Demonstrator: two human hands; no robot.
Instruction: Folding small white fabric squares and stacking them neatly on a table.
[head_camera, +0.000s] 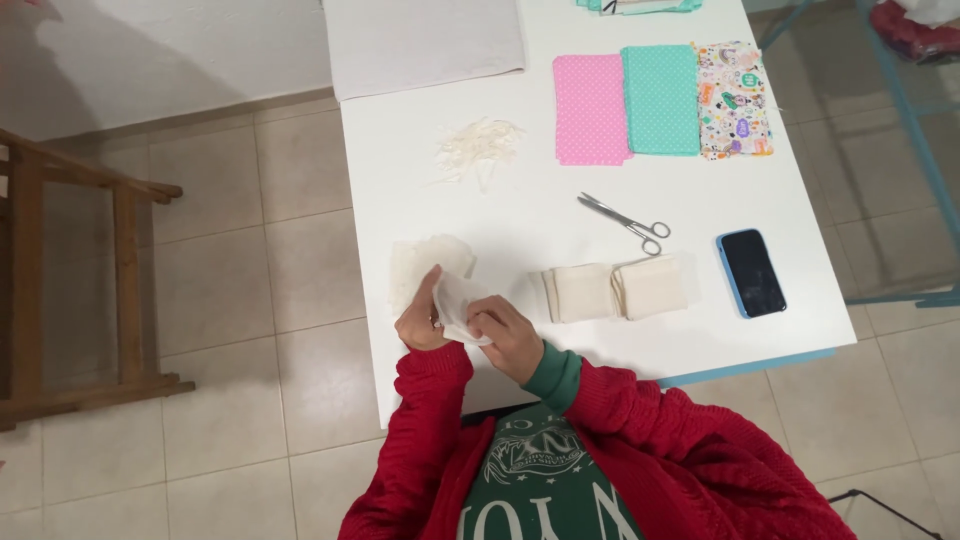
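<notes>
Pinching a small white fabric piece (460, 305) between them, the left hand (420, 322) and right hand (507, 335) are both closed on it, just above the white table's (520, 220) near edge, beside a cream fabric stack (428, 262); scissors (625, 222) lie farther off.

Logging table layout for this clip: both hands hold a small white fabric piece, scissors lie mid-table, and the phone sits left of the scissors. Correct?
Not quite. In the head view the phone lies right of the scissors, near the table's edge. The rest stands: left hand and right hand hold the white fabric piece.
</notes>
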